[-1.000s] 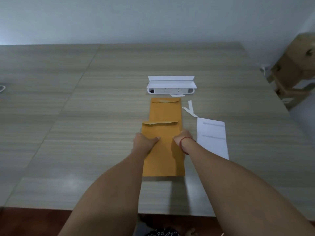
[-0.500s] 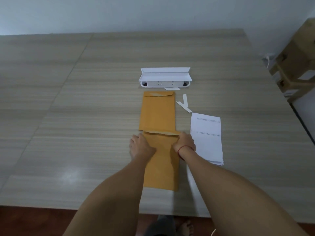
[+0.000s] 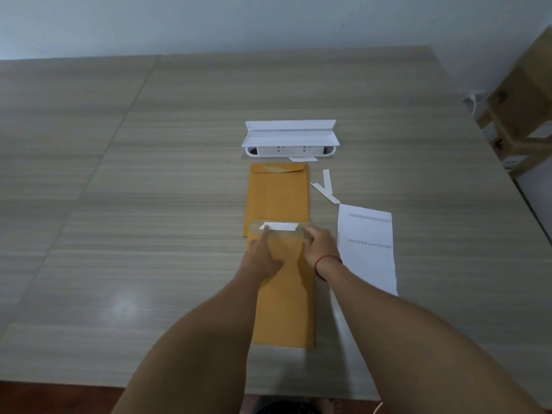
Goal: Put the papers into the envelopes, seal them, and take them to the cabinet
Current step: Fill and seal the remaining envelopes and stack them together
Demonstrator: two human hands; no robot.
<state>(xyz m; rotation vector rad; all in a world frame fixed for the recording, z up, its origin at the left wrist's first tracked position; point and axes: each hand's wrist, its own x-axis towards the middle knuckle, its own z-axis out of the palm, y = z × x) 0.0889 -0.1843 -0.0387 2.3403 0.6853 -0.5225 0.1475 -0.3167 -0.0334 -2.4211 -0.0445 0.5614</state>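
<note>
Two brown envelopes lie end to end on the table. The far envelope (image 3: 277, 198) has its flap folded down. The near envelope (image 3: 286, 309) has its flap turned up, showing a white strip (image 3: 282, 226) across it. My left hand (image 3: 263, 255) touches the left end of that strip with a straight index finger. The fingertips of my right hand (image 3: 318, 243) rest on the right end of the flap; they are blurred. A sheet of printed paper (image 3: 366, 249) lies flat just right of my right hand.
A white folded box-like holder (image 3: 291, 138) stands beyond the envelopes. Loose white strips (image 3: 325, 186) lie between it and the paper. Cardboard boxes (image 3: 519, 115) stand off the table's right edge. The wooden table (image 3: 119, 204) stretches wide to the left.
The near envelope's flap, gripped and closed before, is now turned up, exposing the white strip. My left index finger has moved onto the strip's left end.
</note>
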